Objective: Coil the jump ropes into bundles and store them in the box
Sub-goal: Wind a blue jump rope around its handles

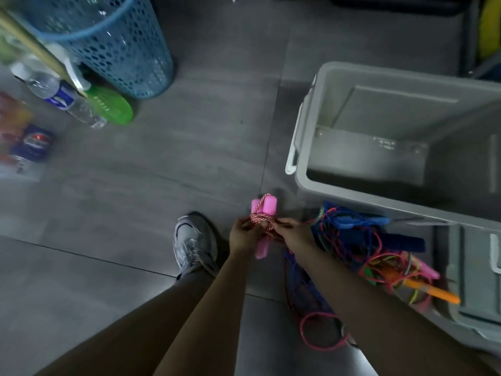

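Observation:
A jump rope with pink handles [264,210] is held upright in front of me, its red-and-white cord wound around the two handles. My left hand [242,234] grips the bundle from the left. My right hand [291,233] pinches the cord on the right side. The grey plastic box [306,147] stands open on the floor to the right, and nothing shows inside it. A tangled pile of jump ropes [379,256] in blue, pink, orange and green lies on the floor just below the box.
A grey lid [477,280] lies at the right edge beside the pile. A blue perforated basket [113,42], a water bottle [62,99] and a green disc [111,104] sit at the upper left. My grey shoe [193,245] is on the tiled floor.

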